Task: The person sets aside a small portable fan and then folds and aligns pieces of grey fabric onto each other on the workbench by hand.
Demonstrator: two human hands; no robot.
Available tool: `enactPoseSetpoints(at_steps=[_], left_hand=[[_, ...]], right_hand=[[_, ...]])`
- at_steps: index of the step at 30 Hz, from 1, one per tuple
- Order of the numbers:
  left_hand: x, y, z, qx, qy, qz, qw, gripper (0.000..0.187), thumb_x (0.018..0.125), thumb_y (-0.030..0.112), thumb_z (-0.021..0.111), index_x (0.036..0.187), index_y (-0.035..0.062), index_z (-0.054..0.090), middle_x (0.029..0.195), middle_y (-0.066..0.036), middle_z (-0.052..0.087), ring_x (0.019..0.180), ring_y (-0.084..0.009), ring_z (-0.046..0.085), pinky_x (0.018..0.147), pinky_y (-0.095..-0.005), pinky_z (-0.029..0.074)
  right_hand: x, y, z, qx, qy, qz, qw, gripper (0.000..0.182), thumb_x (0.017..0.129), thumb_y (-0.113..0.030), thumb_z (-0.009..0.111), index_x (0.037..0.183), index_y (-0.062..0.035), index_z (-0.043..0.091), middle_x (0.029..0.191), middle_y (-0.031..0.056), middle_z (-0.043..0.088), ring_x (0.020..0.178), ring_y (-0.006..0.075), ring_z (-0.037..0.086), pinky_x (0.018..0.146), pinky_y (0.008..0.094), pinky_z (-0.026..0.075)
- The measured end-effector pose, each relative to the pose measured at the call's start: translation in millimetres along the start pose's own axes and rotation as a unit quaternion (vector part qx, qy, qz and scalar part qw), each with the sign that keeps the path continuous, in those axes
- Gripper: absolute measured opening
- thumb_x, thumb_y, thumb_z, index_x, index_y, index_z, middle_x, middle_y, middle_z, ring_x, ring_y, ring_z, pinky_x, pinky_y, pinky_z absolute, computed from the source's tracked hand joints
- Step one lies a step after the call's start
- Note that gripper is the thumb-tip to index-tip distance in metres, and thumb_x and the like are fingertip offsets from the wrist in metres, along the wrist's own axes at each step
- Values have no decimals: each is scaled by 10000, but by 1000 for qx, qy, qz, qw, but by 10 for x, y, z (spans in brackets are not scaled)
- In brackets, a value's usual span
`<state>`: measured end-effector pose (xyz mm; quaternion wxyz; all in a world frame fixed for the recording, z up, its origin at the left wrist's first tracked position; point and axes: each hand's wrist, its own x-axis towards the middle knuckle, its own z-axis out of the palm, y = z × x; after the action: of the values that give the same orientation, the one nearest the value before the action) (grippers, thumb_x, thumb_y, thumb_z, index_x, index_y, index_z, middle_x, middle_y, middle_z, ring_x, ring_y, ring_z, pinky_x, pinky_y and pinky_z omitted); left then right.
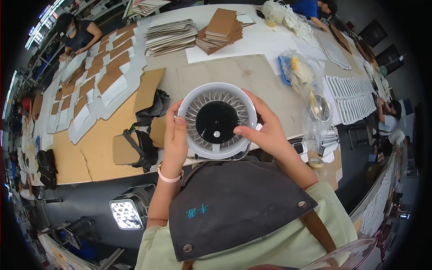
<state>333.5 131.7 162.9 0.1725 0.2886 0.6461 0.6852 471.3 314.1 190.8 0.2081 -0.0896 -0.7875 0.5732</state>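
Between my two hands is a round white device (218, 87) that looks like a small fan, with a ribbed grille and a glossy black disc (217, 119) in its middle. A pale round spot shows low on the disc. My left hand (176, 135) grips the white rim from the left, thumb along the edge. From the right, my right hand (266, 128) wraps the rim, and its thumb reaches over the grille to the disc's lower right edge. The device is in front of my dark apron (234, 198), at the near edge of the worktable (189, 76).
Left of the device lie black straps with brown board pieces (126, 148). Stacked panels (171, 37) and brown boards (221, 22) stand farther back. On the right are a blue basket (284, 69), plastic bags, tape (316, 163) and rows of white pieces (350, 99). Other people work around the table.
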Motion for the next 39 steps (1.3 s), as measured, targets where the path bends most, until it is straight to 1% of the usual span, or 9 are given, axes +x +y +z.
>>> enactPoseSetpoints(at_steps=[1, 8, 12, 18, 21, 30, 33, 36, 39], left_hand=[[9, -9, 0, 6, 0, 4, 1000, 606, 995, 498, 333, 1309, -16, 399, 1246, -112, 507, 1151, -174, 470, 998, -308, 349], [22, -133, -27, 27, -26, 28, 999, 684, 981, 541, 306, 1369, -21, 339, 1298, -133, 475, 1201, -202, 449, 1022, -327, 341], [37, -196, -36, -13, -27, 52, 998, 724, 942, 584, 378, 1362, -4, 326, 1312, -128, 434, 1218, -200, 415, 1037, -327, 307], [53, -116, 64, -11, -20, 82, 996, 814, 897, 626, 437, 1390, -3, 283, 1342, -143, 400, 1244, -220, 392, 1053, -347, 292], [83, -113, 103, 4, -22, 98, 995, 811, 901, 627, 429, 1391, -3, 282, 1342, -143, 398, 1249, -223, 388, 1054, -346, 289], [137, -154, 334, -77, -13, 49, 996, 954, 788, 660, 576, 1412, 6, 272, 1347, -119, 429, 1237, -203, 436, 1038, -342, 342], [149, -194, 403, -77, -2, 55, 995, 967, 774, 666, 582, 1416, 12, 273, 1350, -115, 430, 1236, -209, 441, 1033, -345, 354], [150, -154, 510, -88, 14, 48, 995, 979, 763, 657, 601, 1419, 12, 267, 1346, -114, 436, 1231, -211, 448, 1031, -344, 360], [131, -51, 641, -106, 26, 36, 993, 989, 733, 609, 678, 1418, 22, 273, 1337, -109, 447, 1225, -213, 456, 1033, -343, 363]], right_hand=[[2, -11, -1, -6, 1, 1, 1000, 788, 718, -144, 796, 1391, -56, 396, 1343, 133, 457, 1189, 225, 497, 958, 333, 429], [14, -58, -34, -79, 3, -42, 996, 803, 701, -166, 806, 1387, -68, 400, 1369, 162, 437, 1217, 279, 490, 974, 357, 434], [52, -86, -83, -117, 1, -83, 990, 813, 687, -173, 812, 1385, -78, 405, 1384, 165, 419, 1241, 300, 468, 988, 367, 426], [106, -16, -218, -89, -18, -97, 991, 832, 674, -188, 819, 1388, -83, 406, 1416, 171, 377, 1268, 304, 440, 989, 373, 418], [133, 42, -275, -90, -11, -113, 989, 835, 668, -192, 823, 1386, -83, 412, 1406, 177, 391, 1262, 310, 446, 991, 372, 414], [176, -51, -475, -120, 8, -148, 982, 767, 665, -214, 823, 1340, -92, 481, 1376, 181, 442, 1153, 323, 550, 910, 371, 481], [193, -66, -565, -164, 20, -199, 966, 747, 668, -220, 820, 1329, -95, 496, 1361, 178, 462, 1119, 328, 573, 891, 369, 493], [195, -59, -652, -142, 21, -196, 970, 738, 665, -210, 821, 1322, -95, 504, 1351, 176, 476, 1119, 329, 572, 897, 367, 491], [194, -33, -749, -98, 5, -153, 983, 742, 662, -185, 822, 1325, -91, 501, 1357, 174, 472, 1134, 320, 566, 898, 363, 489]])
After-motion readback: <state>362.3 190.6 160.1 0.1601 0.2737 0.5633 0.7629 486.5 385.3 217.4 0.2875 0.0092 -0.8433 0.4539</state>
